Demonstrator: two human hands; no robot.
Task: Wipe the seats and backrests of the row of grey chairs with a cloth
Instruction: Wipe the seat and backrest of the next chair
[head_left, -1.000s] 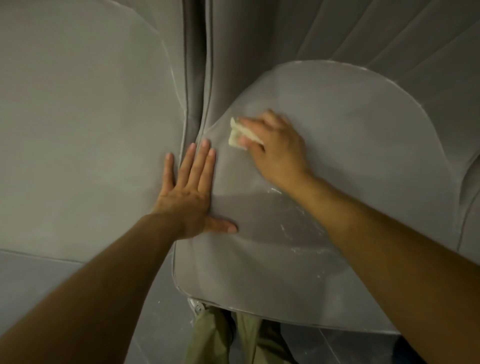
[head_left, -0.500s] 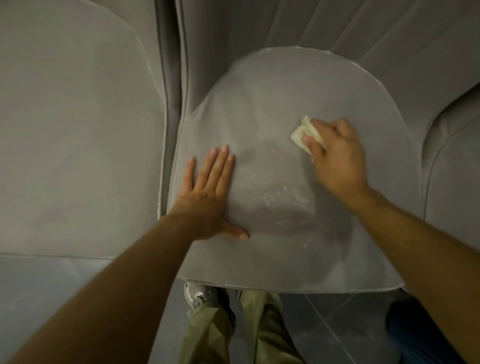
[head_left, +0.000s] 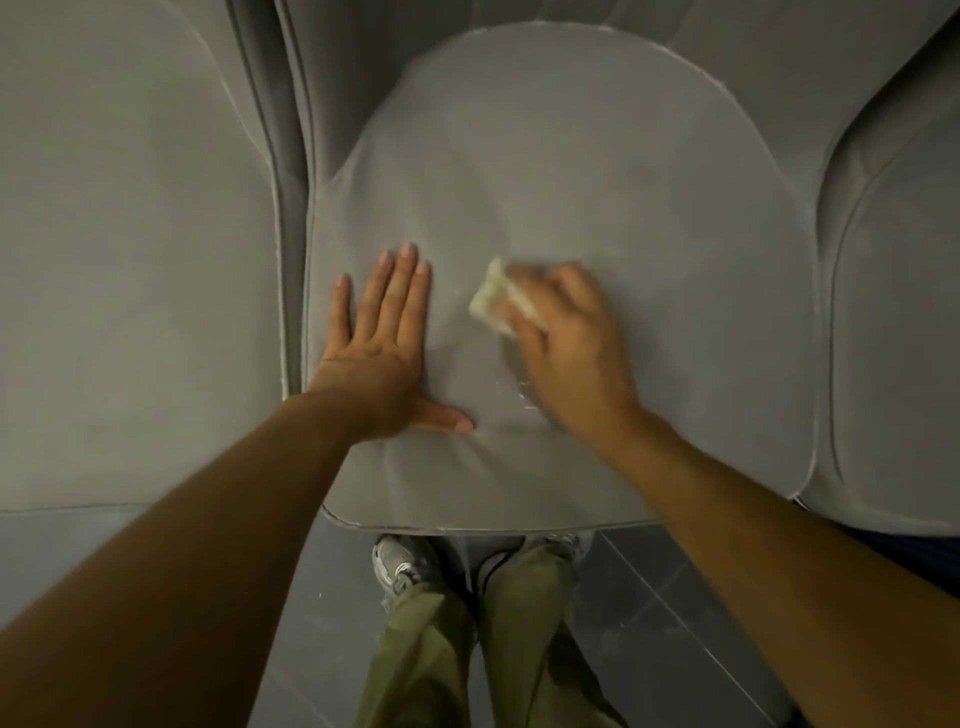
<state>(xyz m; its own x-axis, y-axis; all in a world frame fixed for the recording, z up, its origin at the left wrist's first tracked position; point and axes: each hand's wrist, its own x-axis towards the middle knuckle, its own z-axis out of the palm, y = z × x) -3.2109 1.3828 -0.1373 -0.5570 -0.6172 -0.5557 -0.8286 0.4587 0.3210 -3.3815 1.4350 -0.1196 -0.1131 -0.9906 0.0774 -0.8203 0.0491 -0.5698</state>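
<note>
1. Head view: the cloth (head_left: 497, 299) is pinched by the right hand (head_left: 569, 353) on the middle seat cushion (head_left: 597, 156).
2. The left hand (head_left: 382, 348) is pressed flat, fingers straight.
3. White specks (head_left: 522, 397) should be covered with overlapping strokes.

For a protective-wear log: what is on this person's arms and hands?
Nothing visible: the left hand and right hand are ungloved, no watch at either wrist, and the left forearm and right forearm show no sleeve.

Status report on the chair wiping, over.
Left hand flat on middle seat. Right hand grips cloth, pressed to seat. White specks near right wrist. Nothing in the way.
</note>
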